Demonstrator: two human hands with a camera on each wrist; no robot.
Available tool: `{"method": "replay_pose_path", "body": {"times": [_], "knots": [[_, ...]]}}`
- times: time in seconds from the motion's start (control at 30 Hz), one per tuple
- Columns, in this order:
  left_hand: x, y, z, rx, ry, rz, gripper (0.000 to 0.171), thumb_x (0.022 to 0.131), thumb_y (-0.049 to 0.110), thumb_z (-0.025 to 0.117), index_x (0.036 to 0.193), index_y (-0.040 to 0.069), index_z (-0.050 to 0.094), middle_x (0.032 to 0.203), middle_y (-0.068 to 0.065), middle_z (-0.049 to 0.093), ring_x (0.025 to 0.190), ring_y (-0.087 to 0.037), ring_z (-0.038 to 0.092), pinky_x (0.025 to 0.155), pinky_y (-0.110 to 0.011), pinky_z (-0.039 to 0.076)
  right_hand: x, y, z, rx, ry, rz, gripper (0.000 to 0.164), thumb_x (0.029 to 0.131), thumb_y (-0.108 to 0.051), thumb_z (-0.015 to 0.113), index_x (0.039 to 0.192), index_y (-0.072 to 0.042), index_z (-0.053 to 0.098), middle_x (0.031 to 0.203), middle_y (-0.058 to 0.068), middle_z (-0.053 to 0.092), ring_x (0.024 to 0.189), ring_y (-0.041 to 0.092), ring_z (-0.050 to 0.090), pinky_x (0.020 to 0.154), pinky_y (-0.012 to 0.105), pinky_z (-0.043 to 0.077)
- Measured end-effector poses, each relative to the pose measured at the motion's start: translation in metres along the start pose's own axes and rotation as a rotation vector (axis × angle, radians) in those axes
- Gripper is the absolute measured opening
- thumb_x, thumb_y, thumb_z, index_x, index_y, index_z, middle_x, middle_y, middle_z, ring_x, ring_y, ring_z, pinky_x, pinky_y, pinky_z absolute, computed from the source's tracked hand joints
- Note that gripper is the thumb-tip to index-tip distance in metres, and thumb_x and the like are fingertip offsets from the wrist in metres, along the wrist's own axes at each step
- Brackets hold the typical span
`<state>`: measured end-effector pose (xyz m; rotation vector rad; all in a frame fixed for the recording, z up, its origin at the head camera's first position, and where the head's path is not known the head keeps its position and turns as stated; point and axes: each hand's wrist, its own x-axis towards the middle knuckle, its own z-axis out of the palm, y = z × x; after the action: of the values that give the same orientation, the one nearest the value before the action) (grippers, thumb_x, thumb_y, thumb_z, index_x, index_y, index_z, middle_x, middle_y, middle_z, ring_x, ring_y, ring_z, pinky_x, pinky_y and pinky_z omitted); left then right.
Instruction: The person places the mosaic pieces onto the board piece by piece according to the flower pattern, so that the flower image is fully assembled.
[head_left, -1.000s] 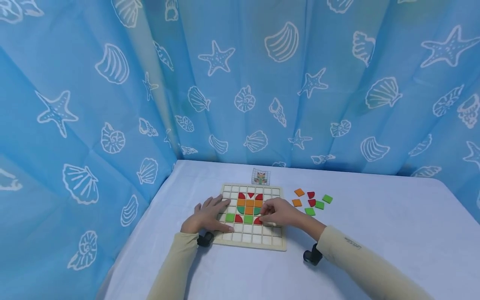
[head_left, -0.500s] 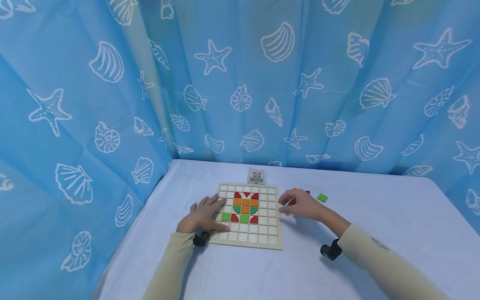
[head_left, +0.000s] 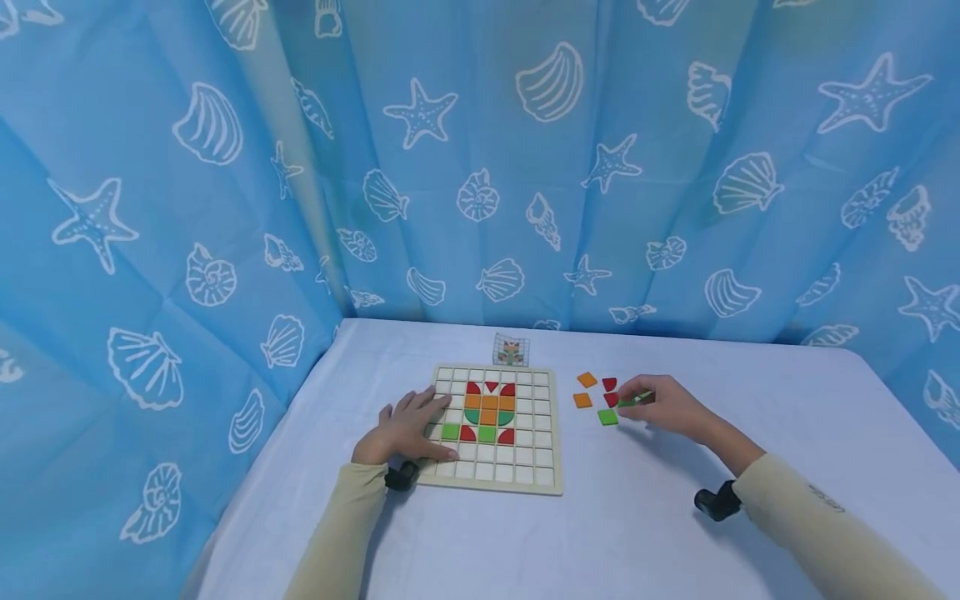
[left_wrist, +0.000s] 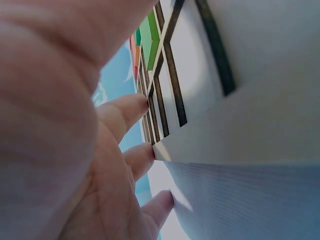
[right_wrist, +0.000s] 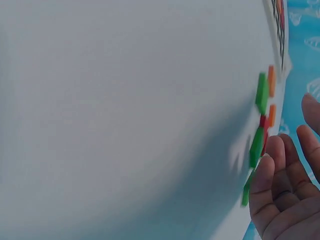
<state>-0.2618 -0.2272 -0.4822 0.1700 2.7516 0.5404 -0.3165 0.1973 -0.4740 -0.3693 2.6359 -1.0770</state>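
My left hand (head_left: 403, 432) rests with spread fingers over the left edge of a square gridded board (head_left: 557, 450). In the left wrist view its fingertips lie at the board's border. On the board, red, orange and green tiles form a figure, with a green square tile (head_left: 450, 432) at its lower left. My right hand (head_left: 669, 406) is over the loose tiles right of the board, fingers bent and apart. Its fingertips are right at the green square tiles (right_wrist: 256, 147), partly covering them in the head view. Nothing shows between thumb and fingers in the right wrist view.
Loose orange tiles (head_left: 582, 401), red tiles (head_left: 610, 384) and another green tile (head_left: 607, 417) lie between board and right hand. A small pattern card (head_left: 511, 350) sits behind the board. A blue shell-print curtain (head_left: 480, 167) borders the white-covered table (head_left: 600, 517).
My right hand has left the red tile at the figure's lower right and moved right, past the board's edge, to the loose green tiles. The left hand has stayed on the board.
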Motion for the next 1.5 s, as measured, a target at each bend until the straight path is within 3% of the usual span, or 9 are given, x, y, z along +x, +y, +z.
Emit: {"method": "replay_pose_path", "body": {"times": [0.37, 0.63, 0.83, 1.13, 1.27, 1.5], "knots": [[-0.001, 0.003, -0.001, 0.005, 0.001, -0.013, 0.1, 0.073, 0.055, 0.081, 0.156, 0.028, 0.031, 0.166, -0.007, 0.018, 0.152, -0.038, 0.011, 0.118, -0.068, 0.007, -0.011, 0.021, -0.006, 0.037, -0.001, 0.016, 0.035, 0.09, -0.026, 0.074, 0.118, -0.006, 0.067, 0.124, 0.018, 0.063, 0.097, 0.023, 0.063, 0.076, 0.033, 0.059], [0.0, 0.004, -0.002, 0.007, -0.01, -0.017, 0.099, 0.075, 0.054, 0.08, 0.156, 0.027, 0.03, 0.167, -0.006, 0.017, 0.153, -0.038, 0.009, 0.118, -0.068, 0.006, -0.002, 0.014, 0.005, 0.032, -0.003, -0.014, 0.031, 0.089, -0.022, 0.074, 0.116, -0.008, 0.068, 0.118, 0.014, 0.066, 0.092, 0.021, 0.063, 0.072, 0.03, 0.058], [0.0, 0.006, -0.007, -0.012, -0.012, -0.017, 0.1, 0.073, 0.054, 0.082, 0.156, 0.027, 0.032, 0.166, -0.007, 0.019, 0.152, -0.039, 0.012, 0.117, -0.069, 0.009, 0.007, 0.006, 0.012, 0.019, 0.003, 0.015, 0.034, 0.088, -0.021, 0.075, 0.119, -0.008, 0.067, 0.12, 0.013, 0.065, 0.091, 0.021, 0.061, 0.072, 0.03, 0.058], [-0.004, 0.002, 0.004, -0.003, -0.012, -0.018, 0.1, 0.071, 0.055, 0.083, 0.155, 0.028, 0.034, 0.165, -0.007, 0.022, 0.151, -0.038, 0.014, 0.117, -0.069, 0.01, 0.006, 0.006, 0.028, 0.032, -0.018, 0.023, 0.033, 0.085, -0.015, 0.077, 0.116, -0.008, 0.068, 0.116, 0.01, 0.067, 0.088, 0.02, 0.061, 0.072, 0.031, 0.059], [-0.004, 0.001, 0.007, -0.007, -0.011, -0.004, 0.1, 0.072, 0.056, 0.082, 0.155, 0.027, 0.034, 0.165, -0.007, 0.022, 0.151, -0.039, 0.015, 0.116, -0.069, 0.011, 0.003, 0.004, 0.031, 0.004, -0.018, 0.004, 0.031, 0.084, -0.012, 0.077, 0.114, -0.008, 0.069, 0.113, 0.008, 0.068, 0.093, 0.02, 0.06, 0.077, 0.033, 0.059], [0.001, 0.002, 0.0, 0.01, -0.012, -0.015, 0.101, 0.072, 0.055, 0.082, 0.156, 0.029, 0.032, 0.166, -0.006, 0.019, 0.152, -0.037, 0.012, 0.117, -0.069, 0.01, 0.008, -0.004, 0.027, -0.066, -0.005, -0.039, 0.031, 0.083, -0.012, 0.078, 0.112, -0.007, 0.069, 0.107, 0.006, 0.069, 0.098, 0.021, 0.059, 0.085, 0.037, 0.058]]}}
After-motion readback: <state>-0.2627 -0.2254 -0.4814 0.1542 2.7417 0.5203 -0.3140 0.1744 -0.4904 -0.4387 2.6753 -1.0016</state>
